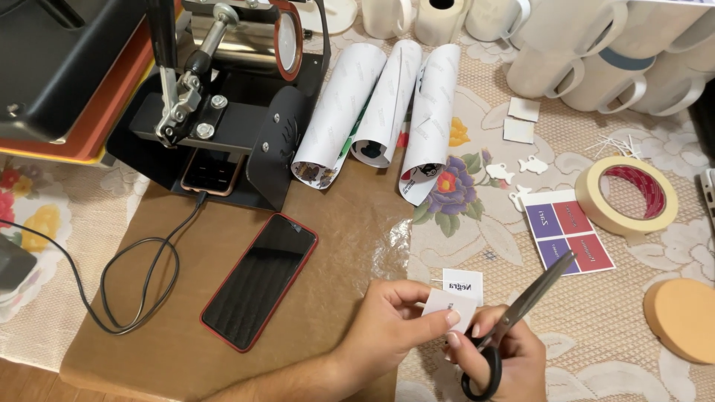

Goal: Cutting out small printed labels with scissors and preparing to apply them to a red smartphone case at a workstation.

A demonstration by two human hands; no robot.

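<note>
Small white paper slip point(450, 307) held upright beside black-handled scissors point(521, 313), blades open.

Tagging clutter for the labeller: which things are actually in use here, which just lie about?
In use: left hand, small paper piece, right hand, scissors.
Lying about: phone, tape roll, paper rolls, mugs, press, cable.

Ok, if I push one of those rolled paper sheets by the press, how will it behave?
The rolled sheets are probably light and would likely roll or skid on the tablecloth. They look thin and hollow, so a grip would probably crush them. Their loose ends suggest they may uncurl.
</note>
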